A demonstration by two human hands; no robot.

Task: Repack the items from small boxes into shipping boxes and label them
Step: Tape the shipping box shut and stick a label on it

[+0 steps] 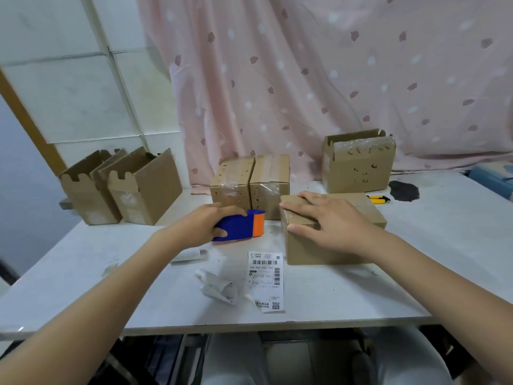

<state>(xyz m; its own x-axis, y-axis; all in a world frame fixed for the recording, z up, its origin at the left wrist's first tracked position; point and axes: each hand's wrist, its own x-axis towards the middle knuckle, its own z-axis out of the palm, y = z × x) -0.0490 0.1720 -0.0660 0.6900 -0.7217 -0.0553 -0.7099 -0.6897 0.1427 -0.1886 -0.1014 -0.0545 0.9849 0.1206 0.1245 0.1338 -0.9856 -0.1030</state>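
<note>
1. Brown cardboard boxes, six in all: one closed box (330, 232) in front on the white table (83, 273), two taped boxes (249, 182) side by side behind it, one open box (358, 162) at back right, two open empty boxes (122, 187) at back left.
2. One shipping label (266, 280) lies flat before the closed box, its long side running away from the person.
3. One blue and orange tape dispenser (238, 225), orange end pointing right toward the closed box.
4. Left hand (205, 225) grips the dispenser.
5. Right hand (327, 220) lies spread and flat on the closed box top.
6. One yellow knife (378, 199) lies behind the closed box.
</note>
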